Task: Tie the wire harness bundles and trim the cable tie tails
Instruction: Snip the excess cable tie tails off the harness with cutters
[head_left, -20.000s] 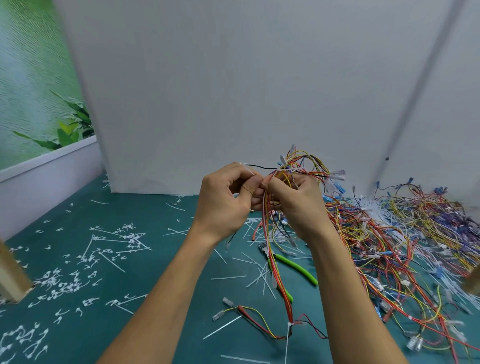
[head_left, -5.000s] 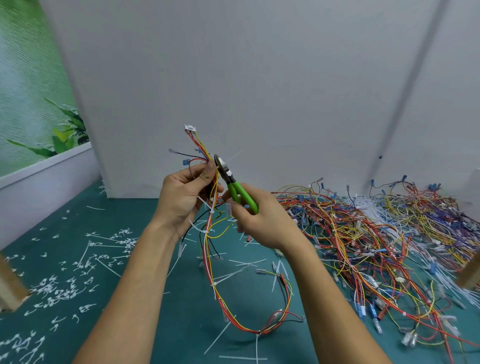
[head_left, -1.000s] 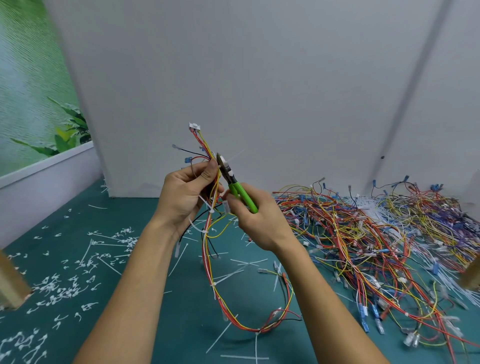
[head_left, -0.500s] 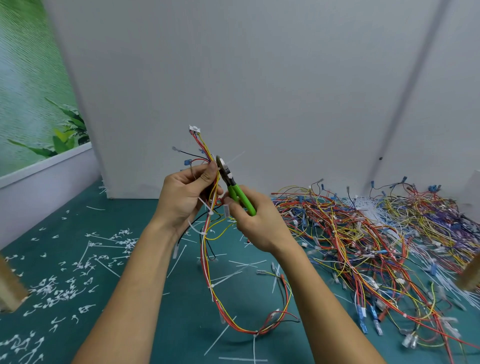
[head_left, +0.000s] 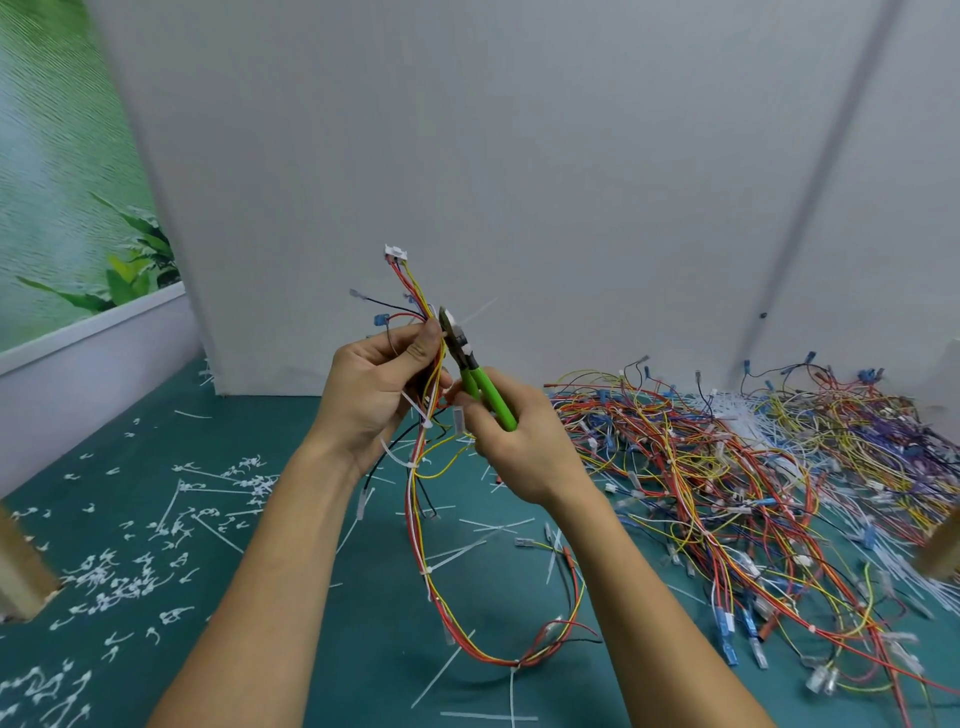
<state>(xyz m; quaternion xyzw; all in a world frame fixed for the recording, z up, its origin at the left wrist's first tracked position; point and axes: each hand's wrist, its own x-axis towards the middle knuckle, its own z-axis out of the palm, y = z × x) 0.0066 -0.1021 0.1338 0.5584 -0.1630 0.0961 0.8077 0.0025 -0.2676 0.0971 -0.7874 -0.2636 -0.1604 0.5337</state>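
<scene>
Left hand (head_left: 374, 397) grips harness (head_left: 411, 285) upright, connector up; right hand (head_left: 519, 441) grips cutters (head_left: 489, 399), tips up-left at tie tail (head_left: 478, 310).

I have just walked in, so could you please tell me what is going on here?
A person is trimming cable ties. The left hand holds up a bundle of red, yellow and black wires; the right hand grips green-handled cutters, their tip at a white plastic tie tail near the top. Other tails lower down are uncut.
</scene>
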